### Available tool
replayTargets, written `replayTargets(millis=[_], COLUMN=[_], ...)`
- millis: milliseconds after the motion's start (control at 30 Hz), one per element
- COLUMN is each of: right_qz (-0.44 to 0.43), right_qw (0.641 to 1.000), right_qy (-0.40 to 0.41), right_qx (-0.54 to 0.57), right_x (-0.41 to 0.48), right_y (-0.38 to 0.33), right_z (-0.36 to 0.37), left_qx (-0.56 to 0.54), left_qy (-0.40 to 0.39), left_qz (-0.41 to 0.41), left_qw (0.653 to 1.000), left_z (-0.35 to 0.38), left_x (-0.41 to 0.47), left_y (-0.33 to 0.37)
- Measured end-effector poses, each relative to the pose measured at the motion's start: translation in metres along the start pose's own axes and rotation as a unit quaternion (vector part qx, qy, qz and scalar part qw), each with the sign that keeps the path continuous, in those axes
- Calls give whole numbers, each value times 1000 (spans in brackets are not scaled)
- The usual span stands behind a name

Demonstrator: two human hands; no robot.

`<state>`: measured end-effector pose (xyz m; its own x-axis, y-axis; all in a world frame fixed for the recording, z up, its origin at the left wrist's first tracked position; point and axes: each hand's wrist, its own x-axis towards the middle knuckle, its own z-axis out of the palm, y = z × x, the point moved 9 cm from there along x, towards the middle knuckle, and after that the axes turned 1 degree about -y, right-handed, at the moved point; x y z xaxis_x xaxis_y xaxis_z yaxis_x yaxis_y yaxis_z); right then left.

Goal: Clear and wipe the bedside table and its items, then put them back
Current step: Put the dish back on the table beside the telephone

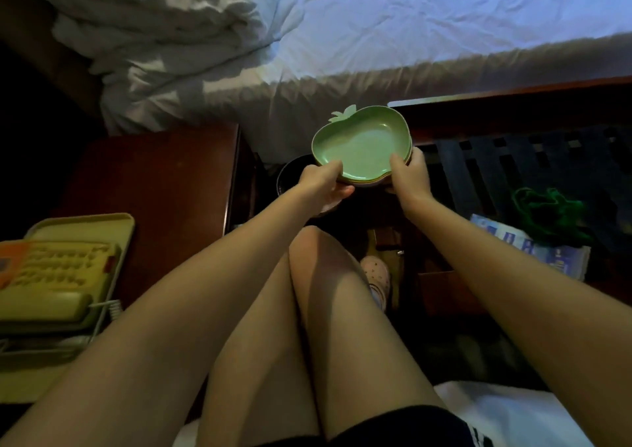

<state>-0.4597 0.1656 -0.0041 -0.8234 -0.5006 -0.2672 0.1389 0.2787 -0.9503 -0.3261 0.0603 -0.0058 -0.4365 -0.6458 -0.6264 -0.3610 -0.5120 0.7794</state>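
Green apple dish (359, 149), top of a small stack (354, 182), held mid-air over the gap just right of the bedside table (154, 180), in front of the bed (427, 36). Gripped from both sides: left hand (325, 181) curled on near-left rim, thumb on top, fingers under; right hand (408, 176) likewise on right rim. Leaf end pointed away, twd bed. Table off to the left, so nearer the left hand. Phone (58, 275) on table's near corner; bare wood behind it, prob. the landing spot. Can't tell if wiped yet.
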Motion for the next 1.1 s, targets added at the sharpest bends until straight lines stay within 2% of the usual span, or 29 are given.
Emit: replayTargets(millis=[267,400,500,667,833,1100], right_qz=[22,49,57,71,57,65], right_qw=[981,959,951,947,950,968], right_qy=[-167,-260,-295,-308,-305,-236], right_qx=[100,97,77,57,21,-58], right_x=[-29,-52,-64,-73,-64,-30], right_y=[-24,-27,-26,-19,-10,2], right_z=[156,234,282,341,374,411], left_qx=[-68,-104,-133,-172,-203,-259], left_qy=[105,138,166,213,224,228], left_qz=[22,8,7,-8,-36,-56], left_qw=[992,985,977,962,953,937], left_z=[-154,-225,-270,-322,-347,-363], left_x=[-6,-12,-16,-9,12,51], left_y=[12,1,-6,-17,-26,-24])
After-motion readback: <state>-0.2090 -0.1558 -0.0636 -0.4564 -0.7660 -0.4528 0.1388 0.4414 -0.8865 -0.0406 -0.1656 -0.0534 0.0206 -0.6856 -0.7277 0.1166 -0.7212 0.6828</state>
